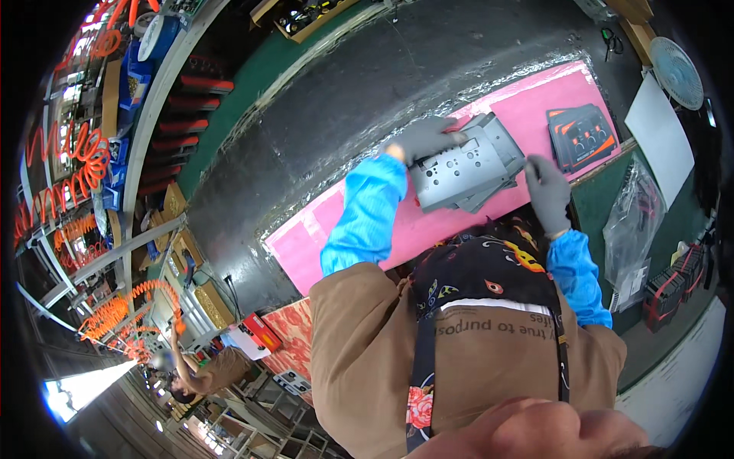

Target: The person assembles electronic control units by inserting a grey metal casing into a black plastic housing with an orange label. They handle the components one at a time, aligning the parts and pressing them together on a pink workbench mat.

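Observation:
A grey metal panel (462,170) with several round holes lies over other grey sheet-metal parts at the middle of the pink mat (321,237). My left hand (434,140), in a grey glove, grips the panel's far left edge. A small red bit shows beside its fingers, too little to name. At the panel's right corner is my right hand (547,195), also gloved, with its fingers curled together. What it holds, if anything, is hidden. To the right lies a small stack of dark faceplates (582,138) with orange markings and holes.
Beyond the mat stretches a dark worktop (329,115). At right are a fan (676,73), a white sheet (661,138), a clear plastic bag (634,222) and strapped black parts (673,287). Scissors (610,42) lie far right. Another person (218,371) works at far left, near orange coiled hoses (115,314).

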### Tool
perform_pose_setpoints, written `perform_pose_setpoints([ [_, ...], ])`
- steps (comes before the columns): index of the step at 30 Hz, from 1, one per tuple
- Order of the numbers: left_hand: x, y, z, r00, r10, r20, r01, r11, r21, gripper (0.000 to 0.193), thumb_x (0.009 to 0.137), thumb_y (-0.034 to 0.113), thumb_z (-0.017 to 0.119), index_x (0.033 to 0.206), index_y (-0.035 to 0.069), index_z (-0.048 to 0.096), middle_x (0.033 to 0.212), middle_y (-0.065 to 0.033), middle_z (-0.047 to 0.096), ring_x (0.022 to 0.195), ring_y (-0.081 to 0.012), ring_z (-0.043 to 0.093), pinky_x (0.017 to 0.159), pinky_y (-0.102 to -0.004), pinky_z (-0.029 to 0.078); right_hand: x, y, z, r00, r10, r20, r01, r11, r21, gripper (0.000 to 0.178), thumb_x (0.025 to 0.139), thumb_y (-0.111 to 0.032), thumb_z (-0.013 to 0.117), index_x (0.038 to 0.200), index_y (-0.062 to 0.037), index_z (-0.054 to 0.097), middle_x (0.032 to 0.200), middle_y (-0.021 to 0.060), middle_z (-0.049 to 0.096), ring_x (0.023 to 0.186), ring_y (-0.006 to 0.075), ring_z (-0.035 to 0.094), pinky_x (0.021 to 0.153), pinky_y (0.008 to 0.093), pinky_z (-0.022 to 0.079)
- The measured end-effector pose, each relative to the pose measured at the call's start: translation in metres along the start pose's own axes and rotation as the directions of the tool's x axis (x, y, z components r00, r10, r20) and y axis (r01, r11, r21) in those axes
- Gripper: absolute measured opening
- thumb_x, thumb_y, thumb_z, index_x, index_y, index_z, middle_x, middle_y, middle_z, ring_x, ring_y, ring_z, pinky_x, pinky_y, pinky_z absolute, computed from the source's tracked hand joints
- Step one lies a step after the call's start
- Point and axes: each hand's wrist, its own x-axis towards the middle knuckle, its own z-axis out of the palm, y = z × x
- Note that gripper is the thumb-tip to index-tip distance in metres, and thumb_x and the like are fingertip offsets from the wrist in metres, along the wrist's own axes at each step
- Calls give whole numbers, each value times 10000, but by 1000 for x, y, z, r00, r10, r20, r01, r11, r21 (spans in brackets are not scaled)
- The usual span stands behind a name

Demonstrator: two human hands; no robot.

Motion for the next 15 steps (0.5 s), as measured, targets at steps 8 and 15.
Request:
perform_pose_setpoints([
  [8, -111, -43, 81, 720, -614, -323, 261, 671, -694, 692, 895, 327, 696, 1440, -8, 433, 970, -155, 686, 806, -169, 672, 662, -303, 542, 66, 25, 23, 921, -84, 380, 174, 963, -208, 409, 971, -395, 533, 1261, -120, 621, 1037, 195, 684, 924, 370, 668, 767, 462, 522],
  [15, -136, 25, 120, 703, -590, -397, -22, 539, -842, 582, 902, 178, 671, 1432, 56, 465, 901, -123, 665, 812, -183, 670, 602, -328, 567, 72, 27, 23, 870, -63, 490, 203, 949, -239, 387, 984, -363, 466, 1243, -107, 596, 940, 214, 686, 887, 413, 656, 770, 517, 504],
])
